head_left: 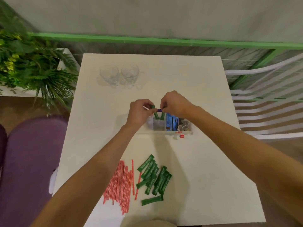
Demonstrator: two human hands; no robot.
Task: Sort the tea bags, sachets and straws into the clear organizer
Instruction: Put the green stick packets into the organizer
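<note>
In the head view, both hands met over the clear organizer [164, 132], which sat mid-table. The left hand [139, 110] and right hand [174, 104] each had their fingers curled in a pinch on the tops of two upright green sachets [157, 115]. The lower ends of these dipped into the second compartment from the left, probably so they would stand on end rather than lie flat. A small purple piece [159, 110] showed between the fingertips; what it was could not be told. To the right, blue sachets [171, 122] filled the next compartment and tea bags [184, 125] the end one, a red tag [181, 136] hanging over the front wall. The left hand hid most of the leftmost compartment.

On the white table [205, 161], a pile of loose green sachets [154, 176] lay just beside the red-striped straws [122, 182], both near the person and well apart from the organizer, so the sorting looked roughly half done. Two clear glasses [119, 76] stood at the far side.
</note>
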